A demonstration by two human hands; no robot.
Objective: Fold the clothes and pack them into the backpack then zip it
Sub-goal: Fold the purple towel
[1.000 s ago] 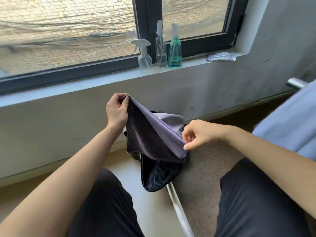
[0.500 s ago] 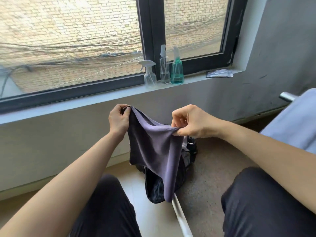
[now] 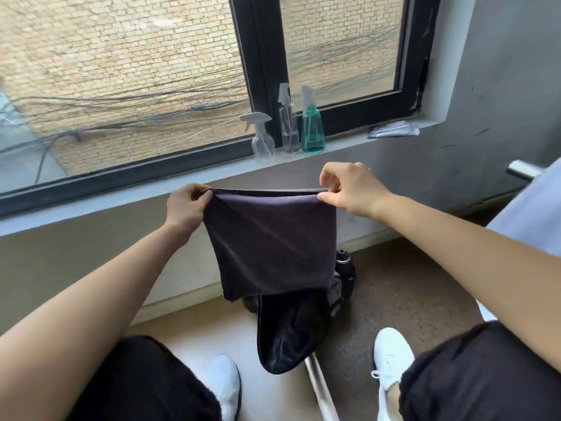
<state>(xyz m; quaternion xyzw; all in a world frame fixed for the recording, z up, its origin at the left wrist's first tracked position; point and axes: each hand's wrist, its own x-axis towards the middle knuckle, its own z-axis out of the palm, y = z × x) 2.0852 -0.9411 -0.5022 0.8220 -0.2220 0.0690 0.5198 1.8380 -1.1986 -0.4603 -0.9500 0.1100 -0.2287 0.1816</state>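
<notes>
A dark purple cloth (image 3: 271, 241) hangs flat in front of me, folded double along its top edge. My left hand (image 3: 186, 205) pinches its top left corner and my right hand (image 3: 349, 188) pinches its top right corner, so the top edge is stretched level between them. Below the cloth, on the floor between my feet, lies the black backpack (image 3: 290, 332) with its mouth open towards me. The cloth hides the backpack's upper part. A dark bottle (image 3: 345, 267) stands in the backpack's right side pocket.
Three spray bottles (image 3: 288, 123) stand on the window sill, with a plastic packet (image 3: 393, 130) to their right. A metal bar (image 3: 320, 387) runs along the floor beside the backpack. Pale blue fabric (image 3: 534, 214) lies at the right edge. My white shoes (image 3: 391, 357) flank the backpack.
My right hand has moved up and to the right with its corner of the cloth. The cloth, bunched a second ago, now hangs spread out and taut between both hands.
</notes>
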